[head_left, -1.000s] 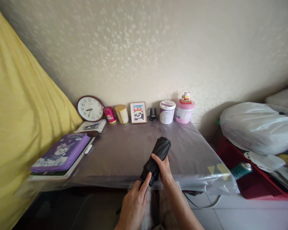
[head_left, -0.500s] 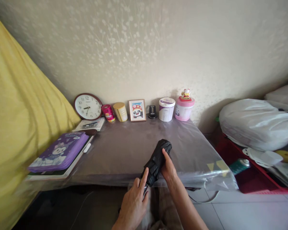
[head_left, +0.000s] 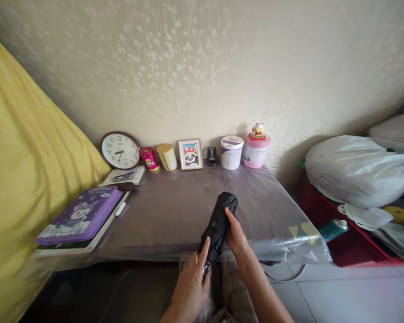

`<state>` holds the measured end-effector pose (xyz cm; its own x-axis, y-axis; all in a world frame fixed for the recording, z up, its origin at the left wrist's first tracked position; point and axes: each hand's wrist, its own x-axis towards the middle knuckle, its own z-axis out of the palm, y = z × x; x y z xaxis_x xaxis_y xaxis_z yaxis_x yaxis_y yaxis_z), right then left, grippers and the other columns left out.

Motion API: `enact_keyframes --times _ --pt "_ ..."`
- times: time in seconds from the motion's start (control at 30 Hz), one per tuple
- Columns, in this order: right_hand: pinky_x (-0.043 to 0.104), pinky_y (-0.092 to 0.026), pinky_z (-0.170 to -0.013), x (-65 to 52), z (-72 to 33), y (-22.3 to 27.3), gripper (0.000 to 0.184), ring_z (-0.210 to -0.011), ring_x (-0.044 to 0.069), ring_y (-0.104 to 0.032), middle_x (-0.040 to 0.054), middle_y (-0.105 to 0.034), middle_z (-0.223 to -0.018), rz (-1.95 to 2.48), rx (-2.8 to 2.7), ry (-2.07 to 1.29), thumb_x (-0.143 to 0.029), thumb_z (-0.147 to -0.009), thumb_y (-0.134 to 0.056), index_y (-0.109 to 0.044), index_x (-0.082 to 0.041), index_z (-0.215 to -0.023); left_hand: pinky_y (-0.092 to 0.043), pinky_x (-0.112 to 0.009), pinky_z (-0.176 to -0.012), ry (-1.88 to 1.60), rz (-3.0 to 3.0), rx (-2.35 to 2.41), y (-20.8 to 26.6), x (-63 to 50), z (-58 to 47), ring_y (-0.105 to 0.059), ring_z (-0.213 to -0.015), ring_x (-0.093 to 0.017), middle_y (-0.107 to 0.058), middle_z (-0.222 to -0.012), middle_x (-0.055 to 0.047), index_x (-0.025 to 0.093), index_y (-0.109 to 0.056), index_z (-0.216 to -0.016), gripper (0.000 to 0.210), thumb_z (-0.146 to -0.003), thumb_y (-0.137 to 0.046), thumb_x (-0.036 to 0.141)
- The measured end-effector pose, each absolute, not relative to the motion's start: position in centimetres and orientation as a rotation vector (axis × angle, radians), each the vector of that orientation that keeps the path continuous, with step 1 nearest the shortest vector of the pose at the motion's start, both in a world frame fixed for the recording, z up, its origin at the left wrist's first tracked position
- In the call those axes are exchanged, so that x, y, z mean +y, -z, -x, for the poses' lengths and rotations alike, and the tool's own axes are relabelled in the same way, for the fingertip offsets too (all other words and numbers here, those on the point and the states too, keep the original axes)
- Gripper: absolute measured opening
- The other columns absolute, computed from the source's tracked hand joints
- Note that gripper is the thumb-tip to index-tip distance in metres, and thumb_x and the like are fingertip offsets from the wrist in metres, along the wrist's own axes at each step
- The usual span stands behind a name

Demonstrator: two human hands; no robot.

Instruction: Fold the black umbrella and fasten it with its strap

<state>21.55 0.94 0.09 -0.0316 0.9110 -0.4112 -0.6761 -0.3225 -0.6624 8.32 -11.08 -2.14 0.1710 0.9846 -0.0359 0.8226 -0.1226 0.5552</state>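
A folded black umbrella (head_left: pixel 218 222) is tilted over the front edge of the table, its handle end toward me and its top pointing away to the right. My left hand (head_left: pixel 192 282) is wrapped round the handle end, with the index finger stretched along the cloth. Partway up the folded cloth, my right hand (head_left: pixel 236 233) grips the right side, the thumb lying on top. The fingers of the right hand are mostly hidden behind the umbrella.
Along the wall stand a clock (head_left: pixel 120 151), a pink can (head_left: pixel 149 159), a yellow-lidded tub (head_left: pixel 167 158), a panda picture frame (head_left: pixel 191 154), a white tub (head_left: pixel 232 153) and a pink-lidded tub (head_left: pixel 256 154). A purple case (head_left: pixel 81 215) lies left; a red crate (head_left: pixel 353 251) stands right.
My left hand has shifted slightly on the handle end, its fingers lying closer together. The umbrella and right hand stay nearly the same; the whole view has moved a little.
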Motion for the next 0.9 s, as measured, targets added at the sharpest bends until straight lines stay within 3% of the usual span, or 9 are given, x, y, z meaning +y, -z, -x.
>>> enact_keyframes --times 0.2,0.4,0.6,0.77,0.9 --pt "0.031 -0.049 -0.077 0.4 -22.0 1.0 0.052 -0.095 0.022 -0.059 0.0068 -0.064 -0.104 1.103 -0.693 -1.498 -0.044 -0.067 -0.069 -0.058 -0.017 -0.11 -0.042 -0.026 -0.085 -0.68 -1.926 1.697 3.3 -10.7 -8.4 -0.055 -0.096 -0.015 -0.054 -0.111 -0.006 0.027 -0.008 -0.144 0.06 -0.089 -0.032 0.02" --pt "0.036 -0.04 -0.088 0.3 -22.8 1.9 0.046 -0.095 0.023 -0.055 0.0082 -0.06 -0.103 1.391 -1.261 -0.872 -0.042 -0.065 -0.069 -0.062 -0.018 -0.103 -0.043 -0.026 -0.079 -0.531 -1.95 1.861 3.0 -10.4 -8.3 -0.058 -0.091 -0.017 -0.054 -0.107 -0.007 0.024 -0.001 -0.144 0.064 -0.089 -0.034 0.02" --pt "0.03 -0.042 -0.067 -0.7 -21.2 0.7 0.021 -0.068 0.016 -0.054 0.0043 -0.058 -0.083 1.422 -1.613 -0.605 -0.04 -0.077 -0.057 -0.06 -0.021 -0.086 -0.043 -0.024 -0.068 -0.396 -2.085 1.942 3.3 -10.6 -8.4 -0.06 -0.079 -0.016 -0.053 -0.098 -0.004 0.03 0.007 -0.143 0.068 -0.089 -0.032 0.013" --pt "0.027 -0.038 -0.062 -0.7 -19.7 1.0 0.019 -0.073 0.018 -0.053 0.0042 -0.057 -0.084 1.478 -1.703 -0.387 -0.037 -0.073 -0.062 -0.056 -0.022 -0.082 -0.044 -0.025 -0.067 -0.392 -2.084 1.954 3.7 -10.6 -8.5 -0.06 -0.081 -0.017 -0.053 -0.102 -0.005 0.028 0.01 -0.142 0.068 -0.089 -0.03 0.014" --pt "0.026 -0.035 -0.06 -0.5 -19.5 1.0 0.012 -0.068 0.015 -0.051 0.0035 -0.055 -0.076 1.492 -1.734 -0.31 -0.032 -0.078 -0.052 -0.054 -0.021 -0.072 -0.044 -0.025 -0.069 -0.383 -2.061 1.95 3.4 -10.7 -8.5 -0.061 -0.082 -0.016 -0.054 -0.104 -0.006 0.026 0.006 -0.143 0.065 -0.089 -0.03 0.015"
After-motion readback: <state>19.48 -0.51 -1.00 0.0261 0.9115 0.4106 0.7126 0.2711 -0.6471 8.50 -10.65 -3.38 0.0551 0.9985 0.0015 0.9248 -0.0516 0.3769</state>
